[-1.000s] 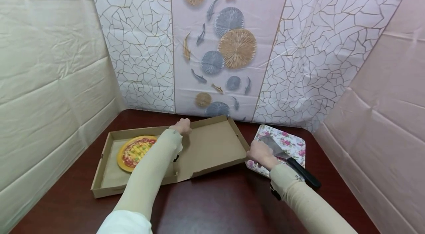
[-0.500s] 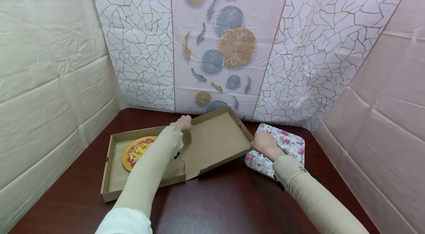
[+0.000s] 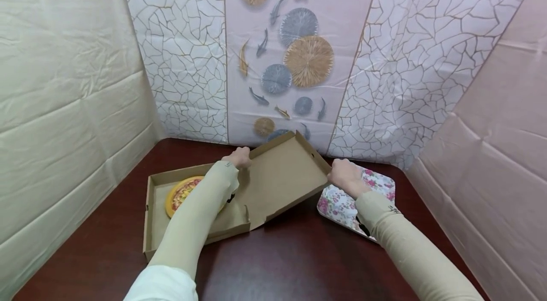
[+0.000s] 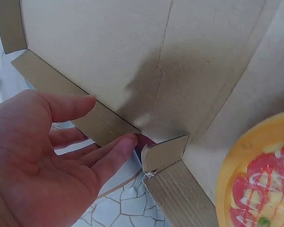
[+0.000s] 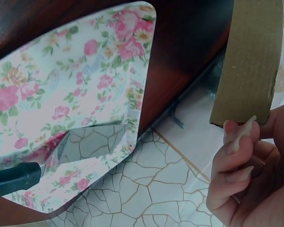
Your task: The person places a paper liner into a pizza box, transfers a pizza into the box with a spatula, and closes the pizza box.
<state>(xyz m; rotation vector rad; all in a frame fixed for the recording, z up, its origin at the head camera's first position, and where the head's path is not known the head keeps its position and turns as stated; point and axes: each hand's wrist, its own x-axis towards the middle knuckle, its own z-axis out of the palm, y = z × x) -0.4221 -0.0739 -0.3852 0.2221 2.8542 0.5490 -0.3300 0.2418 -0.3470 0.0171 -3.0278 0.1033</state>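
Observation:
An open cardboard pizza box lies on the table with a toy-like pizza in its left half. Its lid slants up to the right, its right end above the table. My left hand holds the lid's far side wall; in the left wrist view the thumb lies inside the flap and some fingers behind it. My right hand pinches the lid's right end, a cardboard edge at the fingertips in the right wrist view. My left sleeve hides part of the pizza.
A floral tray lies right of the box, partly under my right arm. On it rests a spatula with a shiny metal blade and dark handle. Patterned cloth hangs behind the dark red table.
My right hand has raised the lid's right end and shifted slightly right. The box and pizza have slid right, and my left hand has moved a little that way too.

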